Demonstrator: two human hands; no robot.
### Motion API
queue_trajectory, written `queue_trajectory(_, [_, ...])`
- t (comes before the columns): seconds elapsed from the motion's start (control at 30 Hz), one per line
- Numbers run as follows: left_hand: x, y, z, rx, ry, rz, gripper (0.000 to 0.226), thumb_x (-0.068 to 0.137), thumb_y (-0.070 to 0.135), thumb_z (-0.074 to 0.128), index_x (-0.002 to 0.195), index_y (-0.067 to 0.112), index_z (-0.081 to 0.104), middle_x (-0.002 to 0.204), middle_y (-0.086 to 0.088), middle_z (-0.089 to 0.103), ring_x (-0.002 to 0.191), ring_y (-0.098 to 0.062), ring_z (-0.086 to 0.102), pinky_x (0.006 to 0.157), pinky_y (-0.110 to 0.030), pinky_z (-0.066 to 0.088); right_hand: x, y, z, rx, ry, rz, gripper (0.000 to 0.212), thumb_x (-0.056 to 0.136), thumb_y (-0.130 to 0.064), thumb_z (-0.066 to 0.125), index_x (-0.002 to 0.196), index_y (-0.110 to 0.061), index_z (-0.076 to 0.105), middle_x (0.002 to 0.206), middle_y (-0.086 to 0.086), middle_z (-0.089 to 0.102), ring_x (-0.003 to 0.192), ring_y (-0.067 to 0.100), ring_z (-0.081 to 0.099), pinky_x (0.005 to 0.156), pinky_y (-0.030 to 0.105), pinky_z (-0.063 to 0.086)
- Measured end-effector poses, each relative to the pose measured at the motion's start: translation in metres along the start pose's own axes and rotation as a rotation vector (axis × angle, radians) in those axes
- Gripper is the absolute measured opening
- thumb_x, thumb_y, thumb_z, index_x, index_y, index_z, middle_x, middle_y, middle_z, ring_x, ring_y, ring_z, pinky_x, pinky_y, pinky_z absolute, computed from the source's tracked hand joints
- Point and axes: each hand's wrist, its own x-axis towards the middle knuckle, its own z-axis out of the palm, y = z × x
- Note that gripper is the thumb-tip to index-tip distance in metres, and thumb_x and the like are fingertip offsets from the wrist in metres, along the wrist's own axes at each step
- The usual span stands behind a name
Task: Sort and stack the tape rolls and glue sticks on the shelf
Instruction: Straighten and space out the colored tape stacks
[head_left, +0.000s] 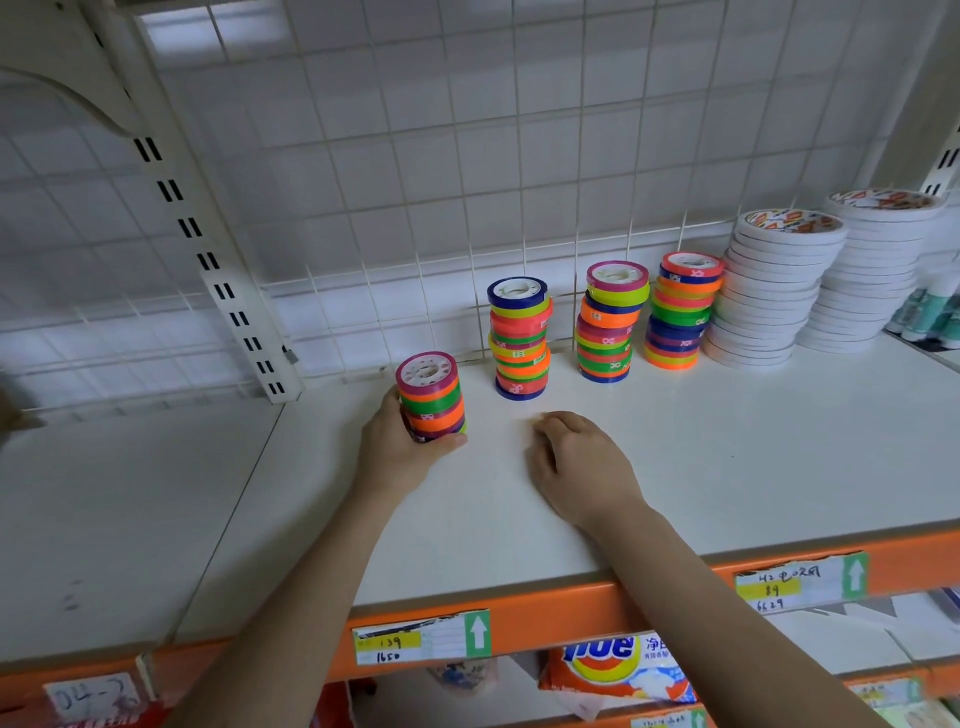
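While left grip (400, 441) clasps tape stack (430, 397), right grip (576, 462) rests loosely curled on white shelf (675, 441).

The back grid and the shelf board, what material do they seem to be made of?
Back grid: probably metal wire with a white coating, as thin rods cross in even squares. Shelf board: smooth, matt white, likely painted metal or laminate; the look does not settle which. Its front edge is glossy orange, perhaps painted metal or plastic.
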Motion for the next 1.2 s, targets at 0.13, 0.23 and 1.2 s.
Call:
queue_trajectory(0.13, [0.002,-0.001,0.000,-0.022,-0.005,-0.072,0.059,0.061,0.025,0.086,0.114,0.014,0.062,0.106,0.000,0.069,0.095,-0.014,0.064,0.079,-0.022,0.046,0.000,0.000,0.001,-0.003,0.004,-0.001,0.038,0.098,-0.028,0.036,0.127,-0.011,0.052,0.134,0.002,0.050,0.124,0.017,0.043,0.101,0.022,0.032])
queue_trajectory(0.23, [0.003,-0.001,0.001,-0.033,-0.012,-0.110,0.052,0.063,0.023,0.085,0.109,0.014,0.065,0.103,-0.001,0.069,0.093,-0.015,0.064,0.080,-0.025,0.047,0.000,0.000,0.001,-0.002,0.005,-0.004,0.038,0.098,-0.027,0.036,0.127,-0.010,0.052,0.134,0.002,0.050,0.123,0.018,0.043,0.101,0.023,0.032])
queue_trajectory(1.2, [0.003,0.011,0.002,0.386,0.026,-0.211,0.066,0.054,0.057,0.081,0.107,0.021,0.064,0.112,-0.007,0.060,0.113,-0.026,0.050,0.090,-0.032,0.034,0.000,-0.001,0.000,-0.006,-0.008,-0.003,0.040,0.098,-0.029,0.036,0.132,-0.011,0.049,0.137,0.002,0.049,0.126,0.018,0.043,0.102,0.023,0.033])
